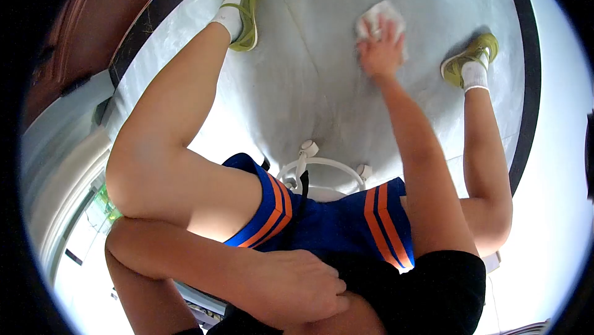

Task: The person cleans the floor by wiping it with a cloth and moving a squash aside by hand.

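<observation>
My right hand (380,53) reaches down to the grey floor and presses on a crumpled white wipe (385,12), its fingers over the near part of it. Whether it is paper or fabric I cannot tell. Bent across my body, my left hand (297,288) is closed at the edge of my black shirt (448,285). Its fingers are curled, and whatever they may pinch is hidden. The left elbow rests by my left knee.
Grey floor (322,106) lies between my green shoes (246,4), bordered by a dark strip (529,75) along the right wall. A white wheeled base (318,163) stands beneath me. A dark red-brown panel (77,31) is at upper left.
</observation>
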{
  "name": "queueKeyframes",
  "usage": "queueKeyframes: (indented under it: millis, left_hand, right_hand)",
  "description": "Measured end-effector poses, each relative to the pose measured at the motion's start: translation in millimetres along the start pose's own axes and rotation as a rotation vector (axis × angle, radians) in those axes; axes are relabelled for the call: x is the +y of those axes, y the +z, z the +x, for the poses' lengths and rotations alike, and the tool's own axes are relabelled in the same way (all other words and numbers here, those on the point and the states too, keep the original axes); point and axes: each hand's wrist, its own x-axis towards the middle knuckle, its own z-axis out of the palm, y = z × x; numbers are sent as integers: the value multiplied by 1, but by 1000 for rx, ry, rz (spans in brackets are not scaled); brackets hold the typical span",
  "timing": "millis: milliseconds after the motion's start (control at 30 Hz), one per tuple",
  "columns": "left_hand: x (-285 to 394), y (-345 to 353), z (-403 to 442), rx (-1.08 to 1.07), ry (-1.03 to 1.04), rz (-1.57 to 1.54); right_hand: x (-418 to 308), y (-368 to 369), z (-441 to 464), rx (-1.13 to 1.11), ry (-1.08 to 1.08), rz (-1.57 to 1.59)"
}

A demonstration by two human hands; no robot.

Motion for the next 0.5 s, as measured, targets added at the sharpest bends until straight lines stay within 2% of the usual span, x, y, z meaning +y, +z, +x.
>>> queueKeyframes:
  millis: [67,133,233,367,433,500]
  left_hand:
    - [-5,6,4,-32,43,6]
    - [-1,7,9,-142,4,-31]
    - [3,8,16,-318,16,-116]
    - [27,15,32,-535,-29,-35]
    - [30,24,31,-400,61,15]
    - [29,27,22,-268,123,21]
  right_hand:
    - [-40,-12,-36,-173,-107,-21]
    - [-79,-13,-76,-224,-187,55]
    - [-107,-23,-111,-235,-190,216]
    - [-99,-31,-112,-169,-234,157]
    - [-97,-19,-111,-213,-265,86]
    - [-94,-3,-113,-145,-264,46]
